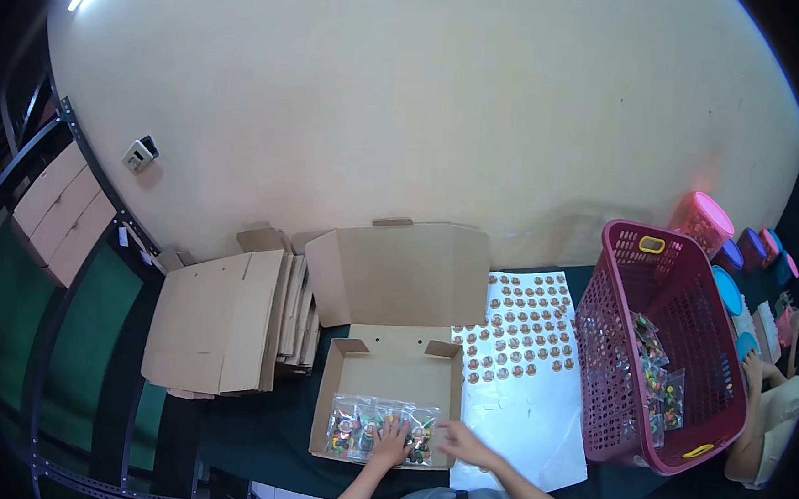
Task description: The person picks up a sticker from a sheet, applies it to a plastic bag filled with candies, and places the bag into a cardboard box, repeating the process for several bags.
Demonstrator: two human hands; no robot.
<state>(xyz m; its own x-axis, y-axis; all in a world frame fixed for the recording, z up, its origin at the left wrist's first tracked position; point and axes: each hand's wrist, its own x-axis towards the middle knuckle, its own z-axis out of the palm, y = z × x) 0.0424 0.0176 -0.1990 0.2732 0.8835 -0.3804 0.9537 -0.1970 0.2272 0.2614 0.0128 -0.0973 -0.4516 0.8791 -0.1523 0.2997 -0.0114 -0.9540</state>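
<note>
The light, slippery, soft candy packets (379, 428) inside the open cardboard box (390, 377) are pressed flat by the left hand (391, 444) and right hand (463, 443), nothing grasped; edges seem best for holding.

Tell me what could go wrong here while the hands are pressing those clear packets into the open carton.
The left hand and right hand press the clear packets at the cardboard box's front edge, which sits near the table edge; a push could tip it off. The right arm lies over the sticker sheet and may drag it. The propped box lid might fall onto the hands.
</note>
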